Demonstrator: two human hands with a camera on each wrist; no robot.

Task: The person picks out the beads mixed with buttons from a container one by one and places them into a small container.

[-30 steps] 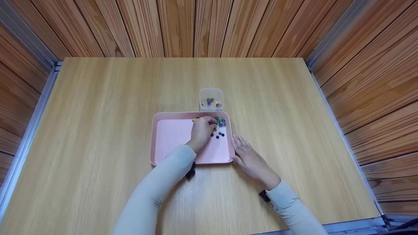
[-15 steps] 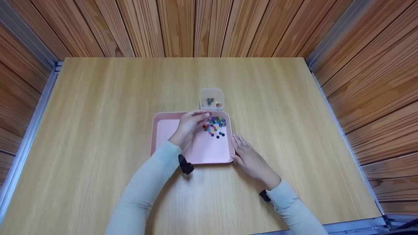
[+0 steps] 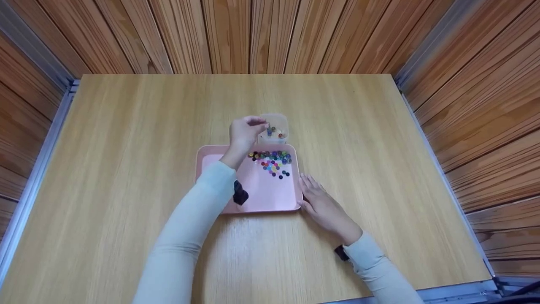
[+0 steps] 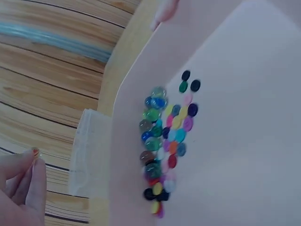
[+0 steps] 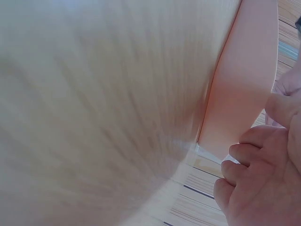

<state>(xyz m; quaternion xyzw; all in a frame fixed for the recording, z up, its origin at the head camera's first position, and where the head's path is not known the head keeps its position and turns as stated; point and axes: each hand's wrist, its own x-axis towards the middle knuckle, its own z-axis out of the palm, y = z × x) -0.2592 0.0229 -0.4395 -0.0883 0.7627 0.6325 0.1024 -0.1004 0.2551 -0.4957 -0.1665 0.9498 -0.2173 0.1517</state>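
Observation:
My left hand (image 3: 246,133) pinches a small clear marble with red in it (image 4: 35,152) between thumb and fingertips. Held up at the left side of a clear plastic container (image 3: 282,121), the fingertips overlap its rim in the head view. A few marbles lie on the container's floor. Just nearer stands a pink tray (image 3: 270,196); in its far right part are glass marbles (image 4: 152,114) in a row and many small coloured discs (image 4: 180,135). Against the tray's right wall, my right hand (image 3: 322,204) rests with straight fingers, touching it.
Tray and container stand close together on a light wooden table (image 3: 139,139). Wood-plank walls (image 3: 270,38) rise behind and at both sides. Dark wrist cameras (image 3: 240,194) sit under both sleeves.
My left hand has risen from among the pieces in the tray with the marble and moved away from me to the container. The right hand has stayed at the tray's side.

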